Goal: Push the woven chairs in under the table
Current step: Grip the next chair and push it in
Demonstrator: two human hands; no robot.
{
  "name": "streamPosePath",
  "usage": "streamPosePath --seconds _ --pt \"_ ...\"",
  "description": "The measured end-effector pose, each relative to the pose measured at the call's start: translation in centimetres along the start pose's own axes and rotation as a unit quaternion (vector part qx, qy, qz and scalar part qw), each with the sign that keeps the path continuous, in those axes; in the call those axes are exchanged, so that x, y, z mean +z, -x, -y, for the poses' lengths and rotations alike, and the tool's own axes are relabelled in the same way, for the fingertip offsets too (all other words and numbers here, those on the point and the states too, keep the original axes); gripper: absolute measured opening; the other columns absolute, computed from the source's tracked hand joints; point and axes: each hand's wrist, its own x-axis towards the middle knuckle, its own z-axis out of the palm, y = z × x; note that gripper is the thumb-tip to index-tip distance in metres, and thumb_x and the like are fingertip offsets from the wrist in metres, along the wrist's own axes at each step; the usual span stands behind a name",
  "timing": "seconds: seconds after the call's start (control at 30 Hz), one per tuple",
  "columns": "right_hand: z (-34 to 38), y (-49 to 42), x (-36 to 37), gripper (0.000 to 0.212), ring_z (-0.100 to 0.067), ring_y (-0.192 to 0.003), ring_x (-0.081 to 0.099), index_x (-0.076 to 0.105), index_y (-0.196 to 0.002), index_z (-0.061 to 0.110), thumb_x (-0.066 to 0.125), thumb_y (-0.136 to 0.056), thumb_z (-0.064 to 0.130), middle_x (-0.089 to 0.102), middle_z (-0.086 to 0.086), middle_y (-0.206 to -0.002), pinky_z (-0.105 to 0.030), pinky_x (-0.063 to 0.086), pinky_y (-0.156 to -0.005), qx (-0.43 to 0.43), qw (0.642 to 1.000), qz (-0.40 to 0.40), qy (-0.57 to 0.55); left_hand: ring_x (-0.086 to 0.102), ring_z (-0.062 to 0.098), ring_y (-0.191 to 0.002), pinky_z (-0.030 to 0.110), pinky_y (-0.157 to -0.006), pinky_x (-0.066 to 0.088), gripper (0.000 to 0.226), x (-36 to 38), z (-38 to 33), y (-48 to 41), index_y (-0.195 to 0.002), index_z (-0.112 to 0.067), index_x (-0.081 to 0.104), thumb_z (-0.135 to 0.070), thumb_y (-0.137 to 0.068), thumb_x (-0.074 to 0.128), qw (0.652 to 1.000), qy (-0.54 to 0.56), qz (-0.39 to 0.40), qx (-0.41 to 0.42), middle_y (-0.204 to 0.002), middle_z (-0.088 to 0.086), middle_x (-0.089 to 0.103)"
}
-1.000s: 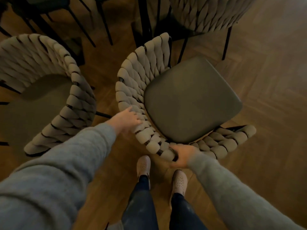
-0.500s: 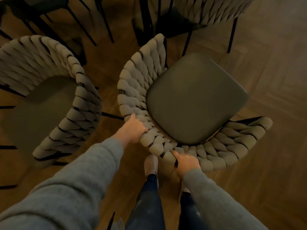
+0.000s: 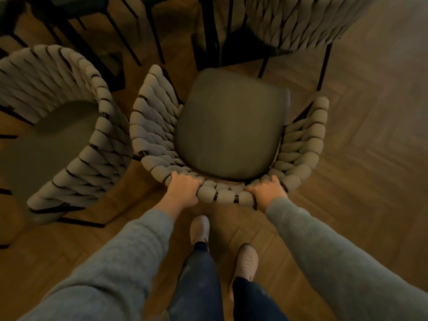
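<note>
As a person in grey sleeves stands on a herringbone wood floor [image 3: 370, 163], both hands clasp the curved back rail of a woven chair [image 3: 231, 126] directly ahead of their feet. The left hand [image 3: 183, 193] wraps over the rail left of centre, fingers curled down onto the thick padded weave. The right hand [image 3: 268, 192] grips the same rail right of centre in the same way. The chair stands in the middle of the scene, its dark padded seat pointing away from the person and its far edge close to a thick black upright [image 3: 208, 31]. A second woven chair [image 3: 102, 140] stands just beside it on the left; whether the two touch cannot be told. A third woven chair [image 3: 296, 22] sits at the far right on thin black legs. Pale perforated shoes [image 3: 199, 229] and dark jeans [image 3: 199, 286] show on the near side of the rail.
</note>
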Motion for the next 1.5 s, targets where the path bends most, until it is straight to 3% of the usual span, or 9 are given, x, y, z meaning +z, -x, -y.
streamPosePath --seconds 0.13,0.27,0.43,0.57,0.93,1.13,1.27,1.4,1.5 --pt "-3.0 -4.5 -2.9 0.035 -0.022 -0.122 0.049 0.054 -0.128 0.038 0.056 -0.094 0.032 0.059 0.003 -0.126 -0.041 0.030 -0.102 0.017 0.999 -0.007 0.029 0.057 0.025 -0.108 0.048 -0.097 0.036 0.034 -1.7 -0.2 -3.1 -0.119 -0.028 0.057 -0.035 -0.086 0.057 0.997 0.062 -0.025 -0.029 -0.110 -0.001 0.064" --pt "-5.7 -9.4 -6.5 0.036 -0.023 -0.124 0.046 0.053 -0.129 0.038 0.056 -0.094 0.030 0.057 0.002 -0.128 -0.040 0.032 -0.103 0.018 0.998 -0.016 0.057 0.063 0.023 -0.098 0.037 -0.084 0.046 0.029 -3.4 2.6 -6.2 -0.110 -0.022 0.057 -0.038 -0.085 0.057 0.990 0.124 -0.064 0.018 -0.102 0.000 0.066" --pt "-8.0 -15.0 -11.9 0.045 -0.022 -0.134 0.037 0.046 -0.137 0.038 0.056 -0.094 0.028 0.049 0.003 -0.139 -0.042 0.025 -0.112 -0.002 0.995 0.000 0.100 0.053 0.023 -0.121 0.045 -0.109 0.033 0.061 -4.5 9.0 -9.5 -0.141 -0.024 0.040 -0.043 -0.086 0.058 0.993 0.072 -0.028 0.085 -0.131 0.000 0.057" --pt "-9.9 -18.2 -14.7 0.047 -0.020 -0.136 0.034 0.043 -0.138 0.036 0.056 -0.094 0.028 0.047 0.007 -0.141 -0.039 0.024 -0.112 -0.014 0.991 0.021 0.134 0.054 0.025 -0.117 0.038 -0.097 0.043 0.070 -5.7 11.7 -11.4 -0.151 -0.027 0.022 -0.031 -0.090 0.057 0.995 0.058 0.025 0.076 -0.137 0.004 0.052" --pt "-15.7 -24.7 -21.8 0.053 -0.020 -0.138 0.032 0.043 -0.140 0.035 0.060 -0.091 0.032 0.042 0.010 -0.147 -0.040 0.020 -0.116 -0.005 0.980 0.036 0.196 0.060 0.023 -0.109 0.036 -0.092 0.047 0.050 -12.1 12.3 -18.3 -0.138 -0.025 0.041 -0.027 -0.091 0.059 0.984 0.144 -0.039 0.098 -0.120 0.003 0.063" --pt "-16.6 -28.1 -24.6 0.061 -0.022 -0.135 0.036 0.036 -0.142 0.040 0.059 -0.086 0.045 0.046 0.007 -0.141 -0.049 0.018 -0.116 -0.045 0.985 0.039 0.164 0.060 0.023 -0.108 0.037 -0.091 0.050 0.056 -14.3 15.7 -22.1 -0.141 -0.029 0.038 -0.027 -0.089 0.059 0.988 0.116 -0.027 0.095 -0.122 0.003 0.062" --pt "-16.4 -30.9 -26.3 0.058 -0.023 -0.140 0.032 0.036 -0.145 0.036 0.056 -0.091 0.034 0.045 0.006 -0.145 -0.055 0.008 -0.118 -0.094 0.979 0.048 0.172 0.060 0.021 -0.106 0.035 -0.088 0.049 0.059 -15.8 18.8 -23.9 -0.144 -0.032 0.035 -0.031 -0.090 0.057 0.991 0.098 -0.003 0.092 -0.125 0.001 0.061" --pt "-15.6 -33.1 -27.9 0.044 -0.024 -0.128 0.044 0.045 -0.139 0.030 0.051 -0.096 0.027 0.052 -0.001 -0.135 -0.043 0.034 -0.109 -0.102 0.982 0.038 0.157 0.058 0.021 -0.110 0.034 -0.086 0.046 0.058 -17.1 21.4 -25.3 -0.146 -0.032 0.032 -0.028 -0.092 0.054 0.993 0.089 -0.001 0.084 -0.133 -0.001 0.055" --pt "-15.0 -33.5 -29.3 0.040 -0.025 -0.121 0.048 0.047 -0.137 0.027 0.050 -0.097 0.024 0.052 -0.003 -0.130 -0.039 0.039 -0.100 -0.104 0.982 0.021 0.156 0.058 0.020 -0.111 0.034 -0.088 0.046 0.057 -17.6 22.6 -26.1 -0.145 -0.033 0.032 -0.025 -0.093 0.054 0.994 0.093 0.010 0.062 -0.136 -0.001 0.053"
